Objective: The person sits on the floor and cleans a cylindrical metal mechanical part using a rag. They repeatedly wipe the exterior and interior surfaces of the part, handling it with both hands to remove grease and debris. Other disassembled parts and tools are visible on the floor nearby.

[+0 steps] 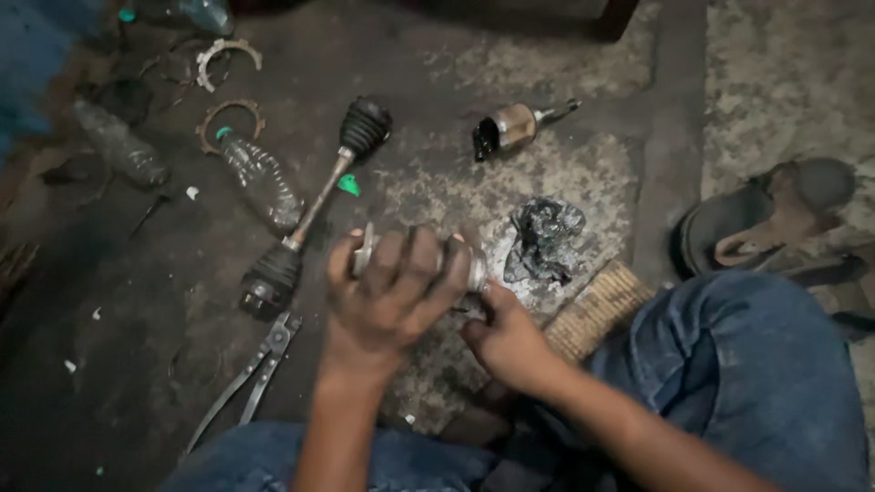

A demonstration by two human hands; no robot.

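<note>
The person sits low on a grimy concrete floor (565, 55), knees in blue jeans (756, 364) spread to either side. The left hand (396, 292) is wrapped over the top of a metal joint housing (469, 264), fingers curled down across it so that only its pale rim shows at the left by the thumb and at the right past the fingertips. The piece lies roughly crosswise in the view, its long axis running left to right and held just above the floor in front of the knees. The right hand (510, 342) comes up from below at the housing's right end, fingers pinched narrow against it; what, if anything, sits between those fingertips I cannot tell.

Just behind the hands lies a crumpled, grease-black plastic bag (545, 237). To the left a drive axle shaft (314, 205) with a rubber boot at each end lies on a diagonal, upper end pointing toward the top right, lower end near a pair of long-handled pliers (251, 378). Beside the shaft are a squashed clear plastic bottle (262, 180) and, further left, a second bottle (118, 146). Two metal rings (230, 117) lie above them. A small brass-coloured cylindrical part (515, 128) rests well apart at the top centre. A worn sandal (766, 214) sits at the right, and a block of straw-coloured woven material (602, 305) is by the right knee.
</note>
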